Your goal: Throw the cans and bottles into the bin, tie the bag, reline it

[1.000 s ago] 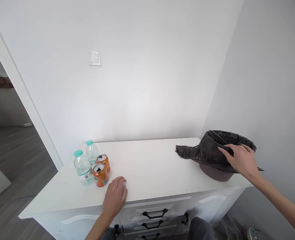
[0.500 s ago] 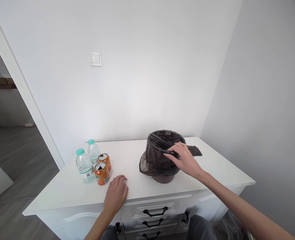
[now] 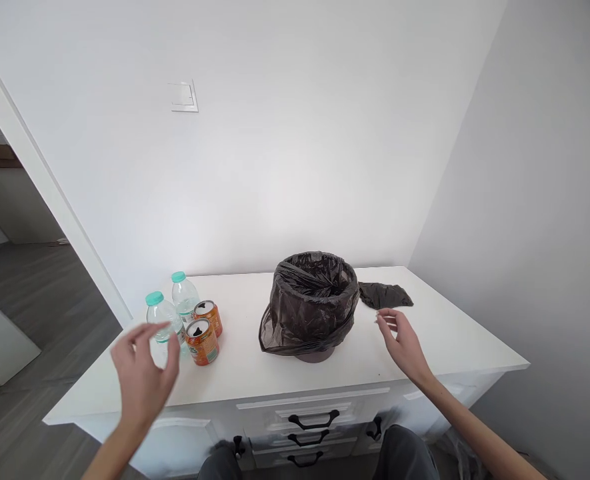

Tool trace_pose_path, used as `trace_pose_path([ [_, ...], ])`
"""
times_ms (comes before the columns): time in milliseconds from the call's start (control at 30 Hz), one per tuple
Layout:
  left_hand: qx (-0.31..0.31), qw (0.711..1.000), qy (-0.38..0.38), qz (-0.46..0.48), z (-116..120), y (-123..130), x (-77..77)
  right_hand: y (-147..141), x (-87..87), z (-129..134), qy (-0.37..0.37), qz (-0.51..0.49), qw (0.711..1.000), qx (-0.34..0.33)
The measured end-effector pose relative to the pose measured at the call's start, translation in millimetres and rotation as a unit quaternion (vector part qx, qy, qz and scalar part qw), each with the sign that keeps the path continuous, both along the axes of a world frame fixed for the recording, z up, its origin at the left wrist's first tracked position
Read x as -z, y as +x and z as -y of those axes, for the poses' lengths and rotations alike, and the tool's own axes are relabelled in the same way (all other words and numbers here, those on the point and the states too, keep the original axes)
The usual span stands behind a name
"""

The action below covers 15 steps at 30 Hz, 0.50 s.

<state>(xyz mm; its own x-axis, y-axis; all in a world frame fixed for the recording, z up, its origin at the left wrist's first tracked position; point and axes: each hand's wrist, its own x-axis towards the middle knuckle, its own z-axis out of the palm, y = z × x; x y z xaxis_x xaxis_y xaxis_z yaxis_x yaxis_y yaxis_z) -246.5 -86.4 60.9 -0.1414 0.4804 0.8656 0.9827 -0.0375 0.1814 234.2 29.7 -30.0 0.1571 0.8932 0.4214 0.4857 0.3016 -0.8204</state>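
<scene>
My left hand [image 3: 145,370] is raised in front of the bottles and cans, fingers apart and holding nothing. Just behind it stand a clear plastic bottle with a teal cap [image 3: 155,308], a second such bottle [image 3: 185,293] farther back, and two opened orange drink cans, the front can [image 3: 203,347] and the rear can [image 3: 213,313]. A trash bin lined with a black plastic bag [image 3: 309,320] stands mid-counter, the bag folded over its rim. To the bin's right, my right hand [image 3: 399,343] hovers open and empty near a folded black bag [image 3: 385,295].
Everything stands on a white cabinet top [image 3: 255,380] against a wall. Black-handled drawers [image 3: 315,420] are below its front edge. A light switch [image 3: 183,97] is on the wall, and a doorway opens at the left.
My right hand has let go of the bag on the bin and moved right. My left hand has lifted off the counter and moved left, towards the bottles and cans.
</scene>
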Motion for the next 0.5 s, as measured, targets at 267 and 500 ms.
trace_pose_path([
  [267,-0.111,0.969,-0.215,-0.046,-50.6,-49.1,-58.7,9.3,69.4,-39.7,-0.105,-0.037,0.993,-0.044],
  [500,-0.175,0.951,-0.253,0.041,-0.7,-29.3,-87.5,16.4,75.4,-40.0,-0.109,-0.052,0.991,-0.062],
])
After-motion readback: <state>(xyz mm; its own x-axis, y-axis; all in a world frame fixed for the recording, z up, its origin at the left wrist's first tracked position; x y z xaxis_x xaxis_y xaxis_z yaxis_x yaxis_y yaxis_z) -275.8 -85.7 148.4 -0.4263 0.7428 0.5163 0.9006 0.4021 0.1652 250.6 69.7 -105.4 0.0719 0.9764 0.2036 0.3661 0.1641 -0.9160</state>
